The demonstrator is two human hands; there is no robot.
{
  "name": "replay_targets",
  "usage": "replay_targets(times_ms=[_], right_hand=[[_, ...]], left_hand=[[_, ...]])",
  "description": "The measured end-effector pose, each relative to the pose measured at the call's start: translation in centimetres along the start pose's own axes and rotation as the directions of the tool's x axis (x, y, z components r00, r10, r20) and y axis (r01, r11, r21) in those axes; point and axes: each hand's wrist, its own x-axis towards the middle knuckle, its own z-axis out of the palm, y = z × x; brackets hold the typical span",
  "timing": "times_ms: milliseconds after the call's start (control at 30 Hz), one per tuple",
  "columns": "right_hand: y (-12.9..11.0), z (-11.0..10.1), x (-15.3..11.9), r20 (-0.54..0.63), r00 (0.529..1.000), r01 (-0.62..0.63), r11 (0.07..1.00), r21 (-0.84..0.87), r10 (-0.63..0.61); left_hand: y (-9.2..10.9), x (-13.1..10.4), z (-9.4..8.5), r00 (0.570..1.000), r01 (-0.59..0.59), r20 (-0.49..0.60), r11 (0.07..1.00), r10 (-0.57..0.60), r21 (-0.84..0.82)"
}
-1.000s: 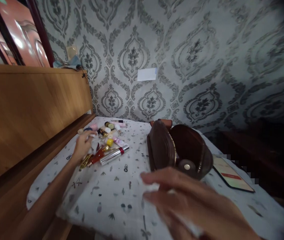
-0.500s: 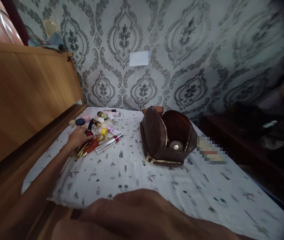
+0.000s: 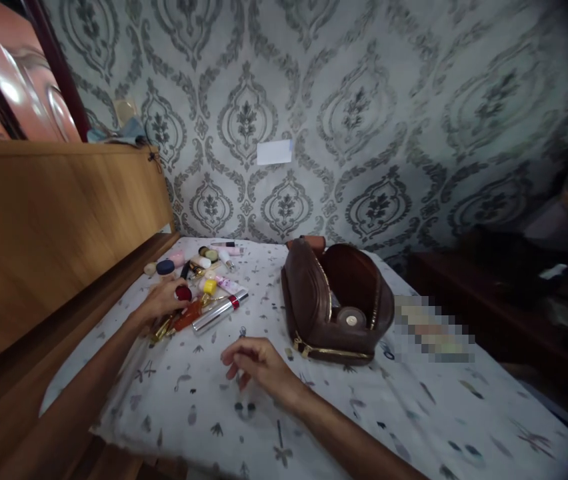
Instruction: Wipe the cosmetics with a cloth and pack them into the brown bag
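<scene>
Brown bag (image 3: 309,300): the landmark; its mouth gapes upward, leaving a way in from above.
Left of the bag: bare patterned cloth (image 3: 269,293) makes a lane up to the silver tube (image 3: 221,313).
Beyond that tube from the bag: clustered cosmetics (image 3: 204,267) and the left hand (image 3: 167,298) crowd the way; the wooden panel (image 3: 64,207) bars passage farther out.
Near side of the bag: open cloth, crossed by the right hand (image 3: 259,367) and forearm.
Behind the bag: the papered wall (image 3: 284,100) blocks.
</scene>
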Motion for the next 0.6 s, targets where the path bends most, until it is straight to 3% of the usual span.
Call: replay_targets(times_ms=[133,233,333,433,500,600], right_hand=[[0.7,-1.0,0.3,-0.036,0.993,-0.093,0.926,0.365,0.114],[1.3,-1.4,0.3,0.002,0.987,-0.132,0.807,0.575,0.160],[1.9,-1.7,0.7,0.060,0.984,-0.159,0.675,0.721,0.168],[2.3,-2.4,1.1,0.004,0.986,-0.100,0.566,0.818,0.167],[2.3,-2.9,1.1,-0.055,0.981,-0.055,0.530,0.846,0.189],[2.0,-3.6,0.7,-0.065,0.978,-0.050,0.524,0.850,0.198]], left_hand=[[2.4,-1.0,-1.1,0.994,0.028,-0.102,1.000,-0.028,-0.002],[6.4,-2.6,-0.9,0.981,-0.076,-0.185,0.992,0.057,-0.098],[11.1,-5.0,1.5,0.961,-0.243,-0.182,0.950,0.209,-0.194],[14.7,-7.3,4.9,0.934,-0.356,-0.152,0.886,0.325,-0.296],[15.7,-8.0,6.3,0.919,-0.393,-0.155,0.841,0.362,-0.372],[15.6,-7.3,5.9,0.930,-0.366,-0.226,0.805,0.291,-0.466]])
